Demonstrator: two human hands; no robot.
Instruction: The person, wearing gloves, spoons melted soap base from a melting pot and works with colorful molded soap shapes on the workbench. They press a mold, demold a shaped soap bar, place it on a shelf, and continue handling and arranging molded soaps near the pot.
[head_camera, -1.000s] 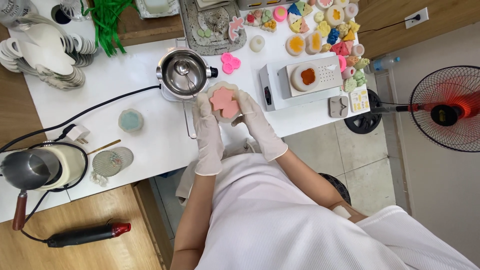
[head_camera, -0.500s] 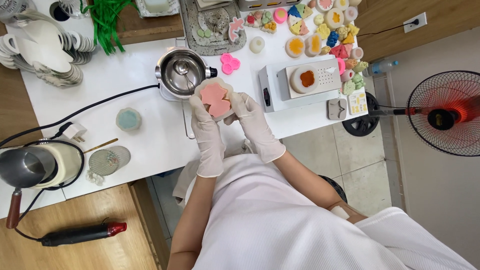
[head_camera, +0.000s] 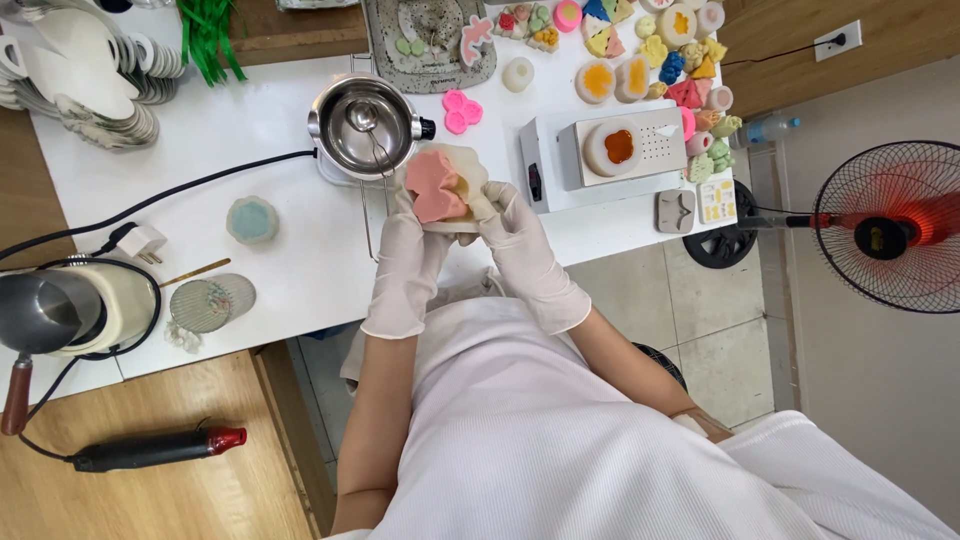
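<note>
Both my hands wear white gloves and grip a pale translucent mould (head_camera: 468, 172) with a pink flower-shaped wax piece (head_camera: 436, 186) showing at its opening. My left hand (head_camera: 408, 252) holds the mould's left side from below. My right hand (head_camera: 520, 245) holds its right side, fingers bent around the edge. The mould is lifted just above the white table (head_camera: 290, 260), in front of a steel melting pot (head_camera: 363, 125).
A white scale (head_camera: 615, 155) with an orange-filled cup sits to the right. Coloured wax shapes (head_camera: 660, 50) crowd the back right. A grey tray (head_camera: 430, 40), a blue disc (head_camera: 251, 219), a kettle (head_camera: 70, 305), a heat gun (head_camera: 160, 450) and a floor fan (head_camera: 890, 225) surround the table.
The mould is squeezed and turned a little in my hands, with the pink piece pushed further up toward the pot. The hands stay in the same spot.
</note>
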